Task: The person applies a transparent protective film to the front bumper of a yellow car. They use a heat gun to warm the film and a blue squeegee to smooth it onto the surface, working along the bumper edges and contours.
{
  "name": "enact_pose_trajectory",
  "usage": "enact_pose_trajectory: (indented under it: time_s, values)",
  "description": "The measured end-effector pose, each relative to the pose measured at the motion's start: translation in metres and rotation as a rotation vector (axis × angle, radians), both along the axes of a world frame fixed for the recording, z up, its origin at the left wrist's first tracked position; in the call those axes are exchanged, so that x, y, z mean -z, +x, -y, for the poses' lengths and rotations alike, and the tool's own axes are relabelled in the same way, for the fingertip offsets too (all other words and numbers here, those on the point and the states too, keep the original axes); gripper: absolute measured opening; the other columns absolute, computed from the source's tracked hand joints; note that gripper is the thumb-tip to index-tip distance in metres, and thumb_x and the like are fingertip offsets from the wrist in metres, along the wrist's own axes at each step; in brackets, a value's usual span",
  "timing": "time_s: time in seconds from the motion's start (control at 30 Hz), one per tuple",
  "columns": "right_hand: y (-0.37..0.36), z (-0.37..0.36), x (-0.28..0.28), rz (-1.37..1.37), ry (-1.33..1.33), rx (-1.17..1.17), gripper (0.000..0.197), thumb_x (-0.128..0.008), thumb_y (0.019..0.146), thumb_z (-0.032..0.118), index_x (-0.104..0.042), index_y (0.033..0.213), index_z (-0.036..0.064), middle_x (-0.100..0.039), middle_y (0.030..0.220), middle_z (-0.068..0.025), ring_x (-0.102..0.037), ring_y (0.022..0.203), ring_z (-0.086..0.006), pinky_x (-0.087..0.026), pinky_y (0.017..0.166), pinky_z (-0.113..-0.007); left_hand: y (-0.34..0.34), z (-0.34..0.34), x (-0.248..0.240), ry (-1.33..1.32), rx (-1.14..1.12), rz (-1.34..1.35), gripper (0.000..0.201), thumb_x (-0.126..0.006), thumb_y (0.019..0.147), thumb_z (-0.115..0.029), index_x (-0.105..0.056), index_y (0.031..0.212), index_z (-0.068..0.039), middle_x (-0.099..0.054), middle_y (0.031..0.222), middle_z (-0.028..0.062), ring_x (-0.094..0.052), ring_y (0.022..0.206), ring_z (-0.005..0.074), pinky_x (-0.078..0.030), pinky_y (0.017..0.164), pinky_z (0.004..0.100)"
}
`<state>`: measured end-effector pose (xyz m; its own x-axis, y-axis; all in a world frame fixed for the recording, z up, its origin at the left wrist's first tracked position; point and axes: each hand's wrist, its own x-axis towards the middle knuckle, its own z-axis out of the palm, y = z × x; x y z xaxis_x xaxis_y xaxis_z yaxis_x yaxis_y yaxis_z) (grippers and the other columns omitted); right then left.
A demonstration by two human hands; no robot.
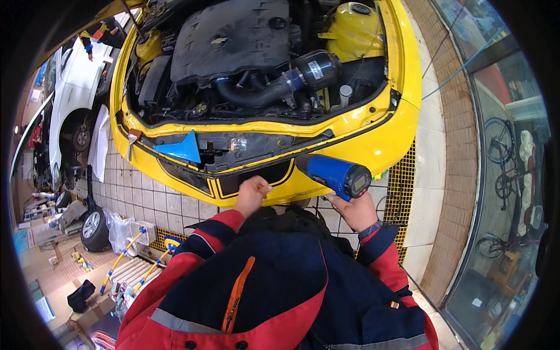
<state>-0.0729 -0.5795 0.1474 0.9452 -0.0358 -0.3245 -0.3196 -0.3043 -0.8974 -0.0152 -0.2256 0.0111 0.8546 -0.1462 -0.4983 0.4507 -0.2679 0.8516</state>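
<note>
My right hand (357,211) grips a blue and black heat gun (332,174) with a small display on its rear end. Its nozzle points left along the front of a yellow car (379,137). My left hand (253,193) is closed, thumb and fingers together, close in front of the black panel (233,184) on the bumper. I cannot make out whether anything is pinched in it. Left of my hands, a blue triangular plastic piece (185,149) lies on the car's front ledge. Beside it rests a brush (132,142) with a reddish-brown head.
The hood is up over the engine cover (230,41) and a black intake pipe (256,93). A wheel (93,230), yellow-and-blue poles (125,256) and a white car (76,87) stand at left. Yellow floor grating (402,181) and a glass wall (507,175) lie to the right.
</note>
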Motion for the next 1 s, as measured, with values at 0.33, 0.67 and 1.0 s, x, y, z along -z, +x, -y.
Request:
enact_pose_trajectory:
  time_s: [0.33, 0.67, 1.0]
  values:
    - [-0.016, -0.021, -0.026, -0.247, -0.204, 0.150, 0.028, -0.085, 0.096, 0.015, -0.080, 0.119, 0.0013, -0.084, 0.099, -0.0138, -0.081, 0.092, -0.0255, -0.062, 0.085, -0.038, -0.032, -0.079, -0.039, 0.246, 0.930, 0.068, 0.036, -0.069, 0.107, -0.037, -0.082, 0.109, -0.004, -0.077, 0.103, 0.0197, -0.072, 0.103, 0.0425, -0.055, 0.092, 0.0517]
    - [0.044, -0.172, -0.024, -0.007, -0.287, -0.308, 0.039, -0.086, 0.093, 0.030, -0.078, 0.116, -0.0014, -0.080, 0.102, -0.0263, -0.078, 0.100, -0.0451, -0.063, 0.088, -0.048, -0.037, -0.103, 0.002, 0.449, 0.710, 0.198, 0.025, -0.075, 0.092, -0.027, -0.075, 0.101, -0.004, -0.079, 0.104, 0.0228, -0.074, 0.102, 0.0469, -0.058, 0.090, 0.0554]
    - [0.075, -0.239, -0.010, -0.015, -0.353, -0.451, 0.044, -0.084, 0.093, 0.034, -0.076, 0.112, -0.0039, -0.078, 0.100, -0.0306, -0.075, 0.100, -0.0507, -0.061, 0.089, -0.055, -0.038, -0.148, 0.003, 0.624, 0.290, 0.432, 0.018, -0.071, 0.089, -0.009, -0.069, 0.105, -0.003, -0.075, 0.100, 0.0200, -0.073, 0.099, 0.0437, -0.059, 0.091, 0.0549]
